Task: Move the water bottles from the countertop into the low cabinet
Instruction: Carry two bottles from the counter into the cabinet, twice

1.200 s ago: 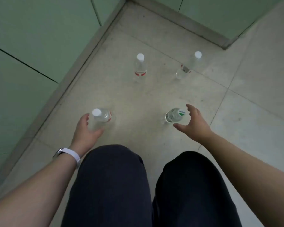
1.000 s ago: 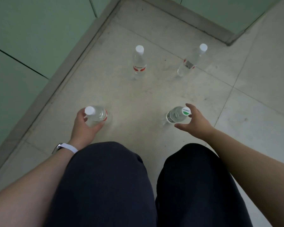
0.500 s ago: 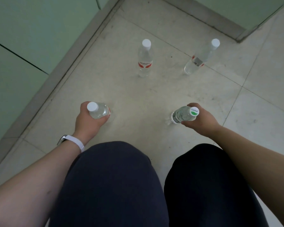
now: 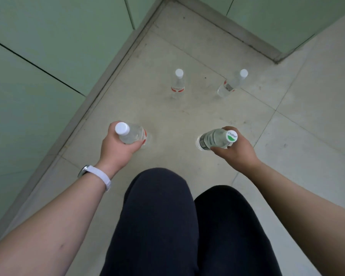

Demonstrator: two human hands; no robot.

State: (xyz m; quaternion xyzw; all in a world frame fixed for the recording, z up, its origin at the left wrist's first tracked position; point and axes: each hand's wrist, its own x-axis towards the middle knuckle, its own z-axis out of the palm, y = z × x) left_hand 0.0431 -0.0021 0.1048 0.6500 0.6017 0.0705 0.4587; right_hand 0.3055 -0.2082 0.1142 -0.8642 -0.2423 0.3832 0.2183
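- The left hand, with a white-strapped watch at its wrist, now has fingers and thumb wrapped round the white-capped water bottle; a second ago it was spread open just short of it
- That bottle sits in the left palm, cap toward the camera, long axis close to vertical, base down by the pale tiled surface; I cannot tell whether it has lifted clear
- The right hand has likewise gone from an open reach to a grip round the green-leaf-capped water bottle, cap up beside its forefinger, base slanting away to the hand's left
- Both pickups look secured, so the carry to the cabinet should follow; no open cabinet shows
- Well beyond the fingertips, the far left bottle and far right bottle stand caps up, untouched
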